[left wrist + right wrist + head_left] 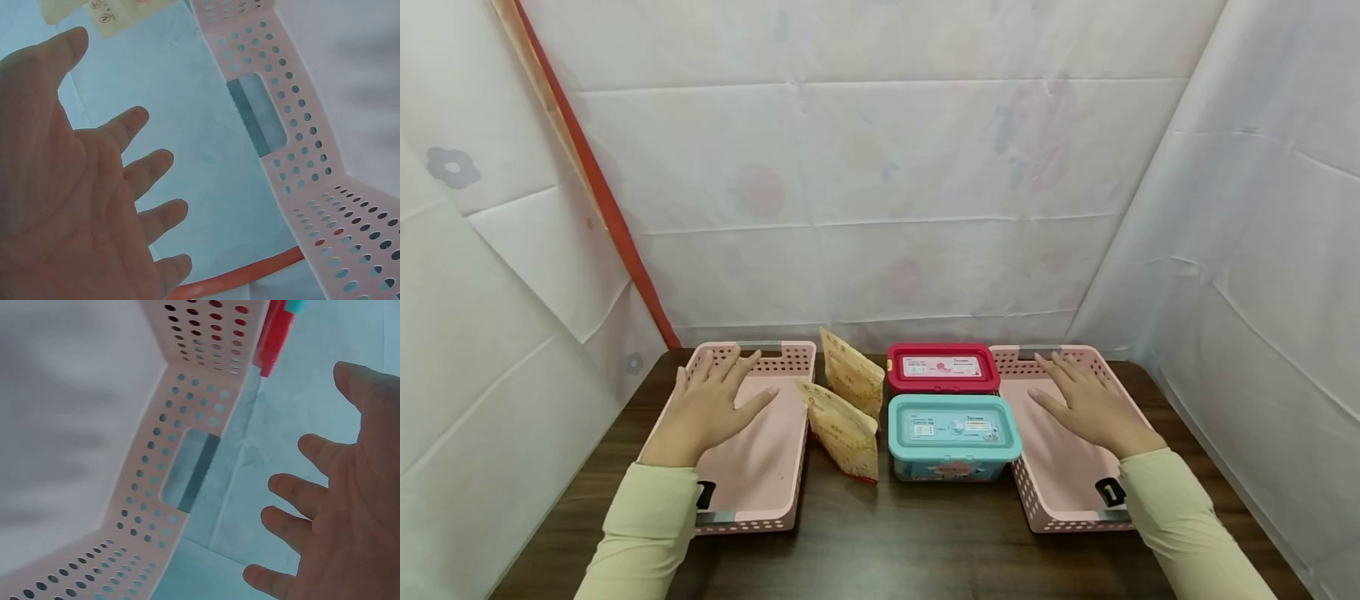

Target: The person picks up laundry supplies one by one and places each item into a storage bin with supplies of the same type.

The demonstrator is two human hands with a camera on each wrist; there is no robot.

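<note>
My left hand (706,414) hovers over the left pink basket (760,483), fingers spread and palm down, holding nothing. Over the right pink basket (1052,492) my right hand (1093,407) is spread the same way, with nothing in it. In the wrist views the fingers of the left hand (81,187) and the right hand (350,506) are straight and apart beside perforated basket walls. Two yellow pouches (842,429) stand just right of the left basket. A teal lidded box (955,429) and, behind it, a red lidded box (943,368) sit beside the right basket.
A dark wooden table (910,542) bears everything. White patterned sheets (880,167) hang behind and at both sides, with a red-orange strip (602,183) at the left corner. Black tags, one on the right marked 1 (1110,492), lie near the baskets' front ends.
</note>
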